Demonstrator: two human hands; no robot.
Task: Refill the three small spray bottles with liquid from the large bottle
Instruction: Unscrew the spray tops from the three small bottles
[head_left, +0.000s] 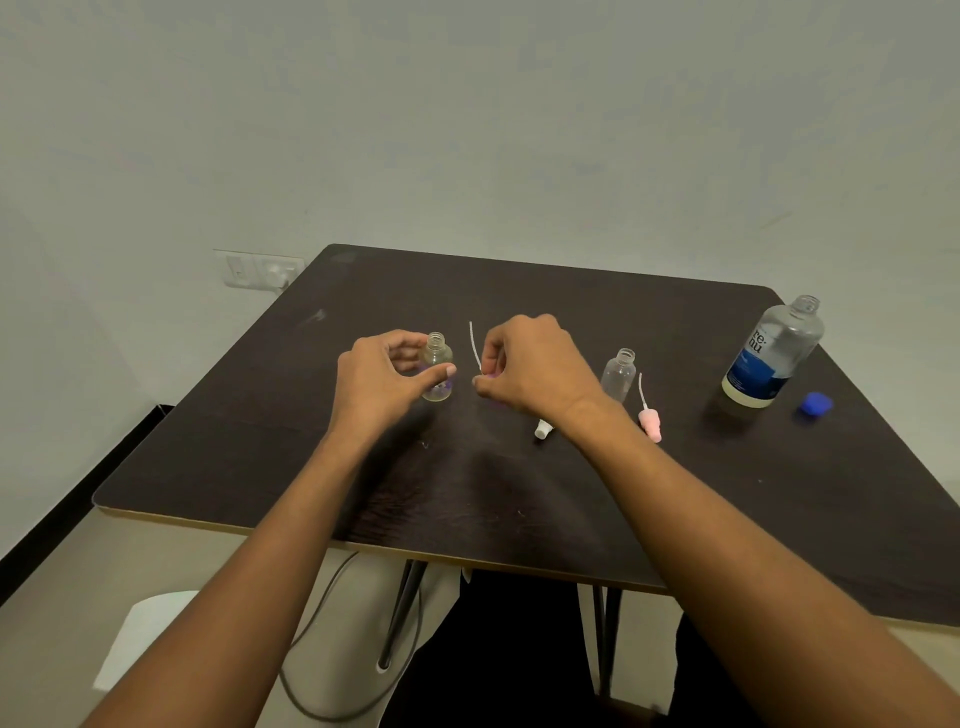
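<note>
A small clear spray bottle stands uncapped on the dark table, and my left hand curls around it from the left. My right hand pinches a purple spray head whose thin white dip tube points up, just right of that bottle. A second uncapped small bottle stands further right, a pink spray head lying beside it. A white spray head peeks out below my right wrist. The large open bottle with a blue label stands at the far right.
A blue cap lies right of the large bottle near the table's right edge. A wall socket sits at the back left. Cables hang below the table's front edge.
</note>
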